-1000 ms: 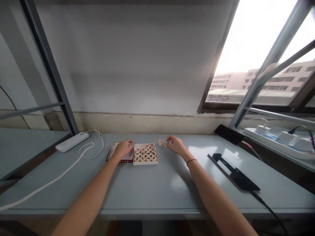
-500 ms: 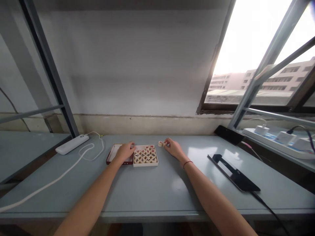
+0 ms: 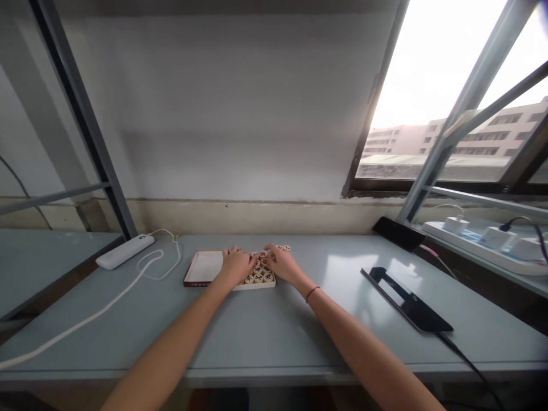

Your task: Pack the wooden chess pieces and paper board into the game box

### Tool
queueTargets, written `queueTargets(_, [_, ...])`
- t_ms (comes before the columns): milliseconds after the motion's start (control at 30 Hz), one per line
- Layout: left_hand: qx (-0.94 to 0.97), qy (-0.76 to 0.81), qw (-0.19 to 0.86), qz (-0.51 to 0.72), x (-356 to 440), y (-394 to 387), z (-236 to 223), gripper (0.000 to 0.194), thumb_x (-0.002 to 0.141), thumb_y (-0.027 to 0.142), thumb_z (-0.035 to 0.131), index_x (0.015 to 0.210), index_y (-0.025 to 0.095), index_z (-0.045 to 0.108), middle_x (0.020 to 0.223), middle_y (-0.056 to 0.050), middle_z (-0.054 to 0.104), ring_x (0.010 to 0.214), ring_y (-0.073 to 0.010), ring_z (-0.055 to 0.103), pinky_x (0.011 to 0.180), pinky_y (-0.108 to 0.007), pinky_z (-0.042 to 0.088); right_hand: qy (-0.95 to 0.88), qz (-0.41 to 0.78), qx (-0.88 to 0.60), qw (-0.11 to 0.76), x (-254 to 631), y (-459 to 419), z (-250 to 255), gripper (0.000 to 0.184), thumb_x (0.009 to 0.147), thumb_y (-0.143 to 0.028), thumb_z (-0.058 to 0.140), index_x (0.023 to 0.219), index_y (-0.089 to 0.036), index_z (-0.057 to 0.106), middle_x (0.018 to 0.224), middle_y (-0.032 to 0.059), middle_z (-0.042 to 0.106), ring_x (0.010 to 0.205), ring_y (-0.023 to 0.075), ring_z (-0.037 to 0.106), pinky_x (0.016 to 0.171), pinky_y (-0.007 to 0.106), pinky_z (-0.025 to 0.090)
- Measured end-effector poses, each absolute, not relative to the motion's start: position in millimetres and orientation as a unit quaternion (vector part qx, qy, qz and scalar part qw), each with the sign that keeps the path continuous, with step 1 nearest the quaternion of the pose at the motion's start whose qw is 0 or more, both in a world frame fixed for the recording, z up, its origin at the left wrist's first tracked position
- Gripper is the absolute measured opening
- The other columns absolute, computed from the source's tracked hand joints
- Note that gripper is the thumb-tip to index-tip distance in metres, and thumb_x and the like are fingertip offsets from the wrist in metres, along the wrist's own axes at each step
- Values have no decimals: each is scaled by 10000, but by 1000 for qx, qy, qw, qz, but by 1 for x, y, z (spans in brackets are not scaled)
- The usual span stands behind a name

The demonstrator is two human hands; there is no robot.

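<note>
Round Chinese chess pieces [image 3: 258, 278] with black and red characters stand in rows in a white box tray [image 3: 257, 287]. My left hand [image 3: 238, 268] lies over the tray's left part, its thumb apart from its fingers and reaching onto the pieces; it hides several of them. At the tray's back right corner is my right hand [image 3: 283, 266], finger and thumb apart at the red-marked pieces there. Whether its fingertips touch a piece is unclear. Two loose chess pieces [image 3: 286, 248] lie just behind my right hand. The dark red box lid [image 3: 205, 265], white inside, adjoins the tray's left.
A white power strip [image 3: 125, 252] with a cable lies on the left of the grey table [image 3: 240, 337]. On the right are a dark tablet [image 3: 411, 302] with a cord and a black phone-like device [image 3: 398, 234]. Another strip with plugs [image 3: 488, 248] is further right.
My left hand has moved right, from the lid onto the tray. My right hand has moved left from the loose pieces to the tray's back right corner.
</note>
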State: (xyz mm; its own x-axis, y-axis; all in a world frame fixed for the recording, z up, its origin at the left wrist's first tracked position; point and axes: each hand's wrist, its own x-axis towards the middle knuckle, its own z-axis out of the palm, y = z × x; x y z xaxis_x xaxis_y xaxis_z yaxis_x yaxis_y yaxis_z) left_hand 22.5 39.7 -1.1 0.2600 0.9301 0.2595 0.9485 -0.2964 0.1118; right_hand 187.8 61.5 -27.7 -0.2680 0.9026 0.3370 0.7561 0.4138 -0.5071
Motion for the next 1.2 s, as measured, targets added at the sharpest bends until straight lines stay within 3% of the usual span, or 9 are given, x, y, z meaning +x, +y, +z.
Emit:
queueTargets(300, [-791, -583, -29, -186, 22, 54, -10, 344, 885, 365, 365, 1039, 182, 613, 916, -114, 680, 892, -259, 601, 834, -392, 354, -798, 113, -520, 285, 187, 58, -22, 287, 832, -176, 399, 1003, -199, 629, 876, 73, 679, 812, 185, 584, 663, 241, 358])
queueTargets(500, [-804, -536, -100, -238, 17, 59, -7, 284, 855, 295, 411, 913, 182, 665, 894, -84, 684, 849, -203, 608, 739, -265, 419, -796, 125, -514, 294, 186, 54, -18, 273, 828, -171, 407, 984, -193, 631, 867, 73, 677, 793, 182, 579, 653, 241, 360])
queueTargets(700, [-785, -552, -134, -247, 17, 60, -7, 251, 821, 293, 451, 891, 178, 663, 851, -67, 696, 798, -192, 625, 707, -256, 436, -793, 139, -516, 294, 187, 53, -17, 276, 818, -169, 412, 988, -192, 628, 856, 66, 674, 770, 174, 579, 638, 235, 363])
queueTargets(833, [-774, -598, -54, -200, 23, 54, -7, 310, 849, 350, 423, 859, 159, 667, 846, -121, 693, 826, -248, 624, 790, -335, 400, -795, 135, -512, 296, 187, 55, -18, 263, 830, -187, 409, 974, -189, 629, 861, 70, 674, 786, 178, 581, 645, 237, 365])
queueTargets(933, [-778, -604, -15, -172, 26, 49, -5, 336, 873, 358, 384, 834, 175, 663, 800, -113, 691, 796, -242, 627, 811, -345, 382, -796, 134, -511, 294, 187, 56, -20, 260, 838, -198, 406, 978, -193, 625, 863, 69, 673, 783, 177, 582, 638, 234, 364])
queueTargets(1200, [-793, -549, -92, -247, 25, 55, -6, 227, 854, 253, 435, 933, 171, 631, 932, -91, 670, 875, -208, 605, 762, -275, 426, -797, 132, -506, 301, 188, 60, -26, 253, 832, -191, 421, 982, -200, 625, 840, 53, 671, 744, 159, 582, 640, 227, 369])
